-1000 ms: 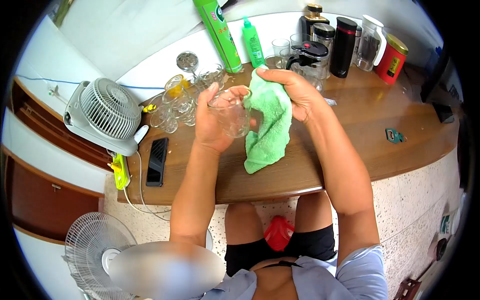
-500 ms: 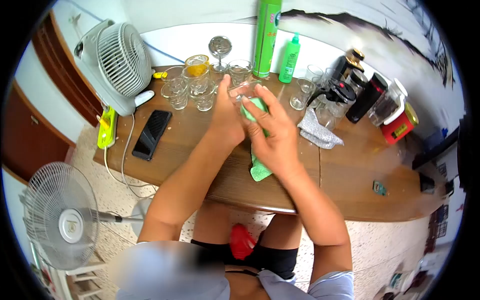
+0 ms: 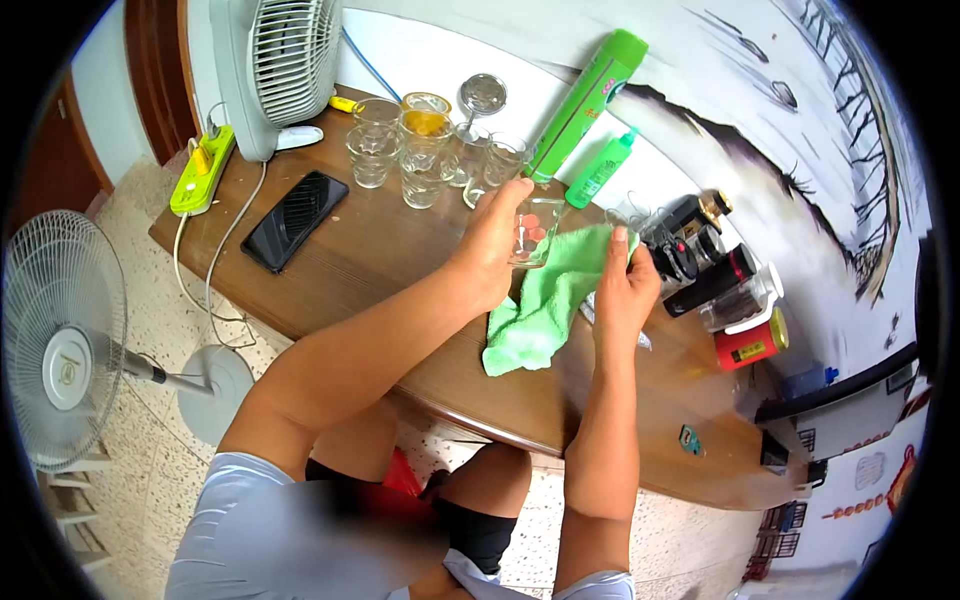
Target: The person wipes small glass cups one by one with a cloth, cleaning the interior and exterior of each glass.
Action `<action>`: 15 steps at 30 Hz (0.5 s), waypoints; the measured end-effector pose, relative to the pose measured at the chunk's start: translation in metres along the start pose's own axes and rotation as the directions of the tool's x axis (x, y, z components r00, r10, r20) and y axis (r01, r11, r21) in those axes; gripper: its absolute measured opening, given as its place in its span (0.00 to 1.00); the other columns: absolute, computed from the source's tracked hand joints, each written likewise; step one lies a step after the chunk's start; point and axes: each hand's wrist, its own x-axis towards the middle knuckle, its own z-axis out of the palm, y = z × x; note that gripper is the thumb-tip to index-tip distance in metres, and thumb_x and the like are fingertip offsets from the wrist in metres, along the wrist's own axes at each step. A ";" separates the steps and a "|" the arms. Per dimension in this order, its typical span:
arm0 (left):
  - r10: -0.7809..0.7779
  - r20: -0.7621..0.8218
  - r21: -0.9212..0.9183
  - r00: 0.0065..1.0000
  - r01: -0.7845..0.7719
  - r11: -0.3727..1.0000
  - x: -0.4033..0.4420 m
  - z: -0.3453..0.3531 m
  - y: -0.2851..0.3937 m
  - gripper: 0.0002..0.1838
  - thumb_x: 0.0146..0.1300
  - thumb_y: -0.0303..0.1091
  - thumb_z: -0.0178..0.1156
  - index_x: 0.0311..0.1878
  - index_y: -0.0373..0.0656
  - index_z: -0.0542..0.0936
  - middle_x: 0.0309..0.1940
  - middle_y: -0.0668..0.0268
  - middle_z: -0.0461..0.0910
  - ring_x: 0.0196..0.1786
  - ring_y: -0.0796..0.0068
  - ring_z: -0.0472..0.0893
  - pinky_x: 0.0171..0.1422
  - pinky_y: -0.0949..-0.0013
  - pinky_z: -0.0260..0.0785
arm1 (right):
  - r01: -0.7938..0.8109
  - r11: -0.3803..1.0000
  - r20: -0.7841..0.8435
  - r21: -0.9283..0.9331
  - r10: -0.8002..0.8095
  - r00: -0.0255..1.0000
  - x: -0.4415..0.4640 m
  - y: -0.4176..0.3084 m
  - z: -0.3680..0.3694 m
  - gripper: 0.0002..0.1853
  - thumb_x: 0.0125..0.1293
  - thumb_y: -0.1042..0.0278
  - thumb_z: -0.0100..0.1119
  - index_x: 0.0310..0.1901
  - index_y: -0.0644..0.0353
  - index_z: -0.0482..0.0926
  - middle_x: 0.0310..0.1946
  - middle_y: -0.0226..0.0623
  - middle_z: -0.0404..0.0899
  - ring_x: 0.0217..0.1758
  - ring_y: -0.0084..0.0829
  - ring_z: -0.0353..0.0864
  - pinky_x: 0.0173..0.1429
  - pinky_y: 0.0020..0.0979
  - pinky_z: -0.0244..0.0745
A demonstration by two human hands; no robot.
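Observation:
My left hand (image 3: 492, 240) is wrapped round a clear drinking glass (image 3: 537, 232), tilted above the wooden table (image 3: 390, 330). To the right, my right hand (image 3: 627, 290) pinches the upper corner of a light green cloth (image 3: 550, 295). The cloth hangs spread out beside the glass, its lower end near the table. Behind my left hand stands a group of glasses (image 3: 425, 180), several of them, with an amber-coloured glass (image 3: 427, 122) among them and a small round mirror (image 3: 483, 95) at the back.
A black phone (image 3: 294, 220) lies on the left, near a box fan (image 3: 290, 70) and a yellow-green power strip (image 3: 203, 170). Tall green can (image 3: 590, 105) and green spray bottle (image 3: 602, 170) stand behind. At right are a dark flask (image 3: 710, 280) and a red tin (image 3: 752, 340).
My right hand has moved right, away from the glass, and pulled the bunched cloth open. My left hand still holds the glass. The camera view has turned and tilted.

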 end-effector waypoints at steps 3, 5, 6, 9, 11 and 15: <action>-0.015 -0.021 0.043 1.000 0.016 0.999 0.001 -0.001 0.004 0.28 0.70 0.61 0.70 0.62 0.54 0.77 0.46 0.68 0.78 0.44 0.73 0.81 0.52 0.59 0.73 | -0.158 0.912 0.135 0.378 0.114 0.984 -0.007 0.006 0.011 0.20 0.85 0.53 0.64 0.40 0.62 0.89 0.29 0.19 0.80 0.32 0.13 0.70 0.34 0.24 0.64; -0.031 -0.037 0.029 0.999 0.032 0.999 -0.001 0.003 0.002 0.29 0.72 0.62 0.67 0.64 0.53 0.77 0.49 0.66 0.77 0.44 0.70 0.81 0.53 0.59 0.73 | -0.203 0.816 0.192 0.541 0.115 0.975 -0.031 -0.027 0.027 0.18 0.85 0.54 0.64 0.47 0.62 0.92 0.35 0.22 0.84 0.35 0.13 0.73 0.38 0.23 0.68; -0.038 -0.046 0.024 0.998 0.039 0.999 -0.001 0.003 0.002 0.29 0.73 0.63 0.66 0.65 0.53 0.77 0.51 0.64 0.76 0.44 0.69 0.81 0.53 0.58 0.73 | -0.100 0.898 0.231 0.429 -0.001 0.973 -0.036 -0.012 0.027 0.17 0.85 0.57 0.63 0.58 0.63 0.91 0.46 0.35 0.90 0.43 0.22 0.84 0.49 0.26 0.79; 0.051 -0.007 -0.060 0.999 -0.051 0.997 0.007 -0.001 0.008 0.29 0.76 0.63 0.60 0.65 0.51 0.77 0.54 0.60 0.77 0.50 0.63 0.83 0.54 0.50 0.78 | 0.455 0.889 0.176 0.049 -0.456 0.872 -0.064 -0.045 0.041 0.17 0.81 0.67 0.66 0.66 0.62 0.88 0.68 0.58 0.81 0.71 0.48 0.83 0.73 0.40 0.77; 0.017 0.099 -0.119 0.995 -0.006 0.993 0.012 -0.007 0.009 0.28 0.78 0.61 0.55 0.64 0.47 0.79 0.56 0.55 0.82 0.56 0.59 0.85 0.58 0.45 0.82 | 0.503 0.864 0.240 0.021 -0.493 0.837 -0.075 -0.046 0.053 0.20 0.77 0.72 0.68 0.69 0.60 0.86 0.80 0.68 0.68 0.84 0.61 0.70 0.83 0.49 0.67; -0.098 0.181 -0.161 0.979 0.128 0.979 0.026 -0.018 -0.013 0.24 0.75 0.53 0.52 0.60 0.42 0.77 0.52 0.58 0.79 0.53 0.64 0.80 0.59 0.54 0.77 | 0.520 0.854 0.242 0.004 -0.506 0.828 -0.067 -0.037 0.058 0.27 0.84 0.63 0.59 0.80 0.60 0.73 0.85 0.68 0.57 0.88 0.63 0.60 0.86 0.49 0.61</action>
